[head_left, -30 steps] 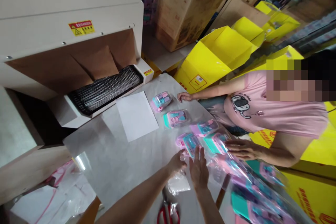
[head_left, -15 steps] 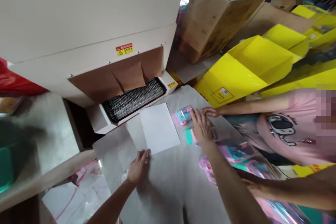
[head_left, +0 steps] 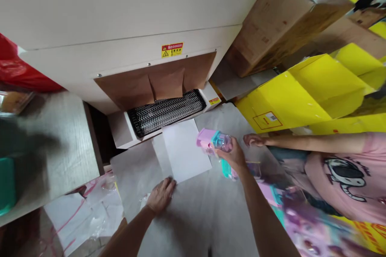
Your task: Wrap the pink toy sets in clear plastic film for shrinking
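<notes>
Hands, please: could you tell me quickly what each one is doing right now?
Left hand: open, flat on the table.
Right hand: closed on a pink packaged toy.

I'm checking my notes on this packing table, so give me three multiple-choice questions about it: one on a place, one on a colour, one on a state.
1. Where does the left hand rest?
A. on the table by the white sheet
B. on the mesh conveyor
C. on a yellow box

2. What colour is the co-worker's shirt?
A. green
B. pink
C. white

3. How is the right hand?
A. flat and empty
B. out of view
C. shut on a pink packet

Answers: 1 A, its fingers lie at the sheet's corner. 2 B, pink with a cartoon print. 3 C, it holds the packet above the table.
</notes>
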Demonstrator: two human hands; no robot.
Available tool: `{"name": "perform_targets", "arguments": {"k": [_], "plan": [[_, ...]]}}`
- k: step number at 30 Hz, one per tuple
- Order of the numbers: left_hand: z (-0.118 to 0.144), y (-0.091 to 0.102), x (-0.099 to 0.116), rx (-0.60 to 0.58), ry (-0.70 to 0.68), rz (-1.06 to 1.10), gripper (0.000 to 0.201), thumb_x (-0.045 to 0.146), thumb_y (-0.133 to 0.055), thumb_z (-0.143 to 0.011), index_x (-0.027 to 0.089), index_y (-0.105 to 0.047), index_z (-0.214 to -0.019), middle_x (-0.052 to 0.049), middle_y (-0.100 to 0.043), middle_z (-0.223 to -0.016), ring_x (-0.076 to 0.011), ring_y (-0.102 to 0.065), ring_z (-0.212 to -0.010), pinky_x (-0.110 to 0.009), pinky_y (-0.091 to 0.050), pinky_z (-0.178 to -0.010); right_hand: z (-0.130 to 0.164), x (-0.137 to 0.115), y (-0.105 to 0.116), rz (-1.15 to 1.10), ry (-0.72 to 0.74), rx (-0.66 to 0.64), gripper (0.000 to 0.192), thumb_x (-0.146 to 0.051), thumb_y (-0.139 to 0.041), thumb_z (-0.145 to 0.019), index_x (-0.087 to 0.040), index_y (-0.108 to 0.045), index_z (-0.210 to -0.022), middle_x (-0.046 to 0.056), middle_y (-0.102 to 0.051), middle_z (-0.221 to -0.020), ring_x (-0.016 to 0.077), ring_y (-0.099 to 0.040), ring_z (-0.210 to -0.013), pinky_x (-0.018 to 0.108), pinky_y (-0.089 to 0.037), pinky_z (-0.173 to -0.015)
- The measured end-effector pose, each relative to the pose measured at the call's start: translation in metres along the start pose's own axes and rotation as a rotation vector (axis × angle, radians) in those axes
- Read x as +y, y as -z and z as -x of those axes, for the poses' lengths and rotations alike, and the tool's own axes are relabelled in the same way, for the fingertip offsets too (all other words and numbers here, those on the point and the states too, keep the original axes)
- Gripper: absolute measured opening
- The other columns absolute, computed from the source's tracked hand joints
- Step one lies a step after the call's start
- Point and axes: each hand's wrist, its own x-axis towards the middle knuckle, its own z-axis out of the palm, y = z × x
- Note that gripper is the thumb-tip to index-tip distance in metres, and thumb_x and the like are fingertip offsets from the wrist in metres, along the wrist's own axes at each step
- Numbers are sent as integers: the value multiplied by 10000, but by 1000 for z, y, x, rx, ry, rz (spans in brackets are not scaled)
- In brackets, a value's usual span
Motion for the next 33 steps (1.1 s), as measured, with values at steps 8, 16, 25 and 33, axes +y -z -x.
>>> {"name": "perform_targets", "arguments": {"k": [8,16,25,33], "plan": [[3,19,10,-14,69,135,456,95,-414,-798,227,-514,-1222,-88,-495,-1241,-215,-533,-1094,-342,-428,-947,94,-21,3,-808,-532,-438,502,-602,-639,-632,-180,-621,-905,5,-617,-652,118,-512,-497,221,-368,-408],[10,61,9,-4,225,1136,399,452,-552,-793,135,-609,-1028,-12,-579,-739,-106,-490,-574,-208,-384,-536,147,-8,4,-689,-545,-669,488,-560,-607,-726,-221,-624,-1077,-9,-624,-667,84,-498,-469,154,-247,-323],[23,117,67,-848,-165,1334,616,537,-682,-687,164,-599,-1170,-80,-661,-1062,-225,-597,-970,-320,-415,-890,173,-38,10,-692,-493,-717,440,-445,-686,-698,-230,-633,-1078,3,-682,-846,131,-597,-699,172,-363,-482],[35,101,79,-832,-38,1286,573,538,-666,-703,147,-618,-1118,-87,-676,-1030,-217,-614,-935,-324,-436,-878,200,-21,3,-719,-606,-377,531,-543,-689,-640,-203,-646,-1046,58,-691,-995,248,-625,-920,336,-467,-748]]}}
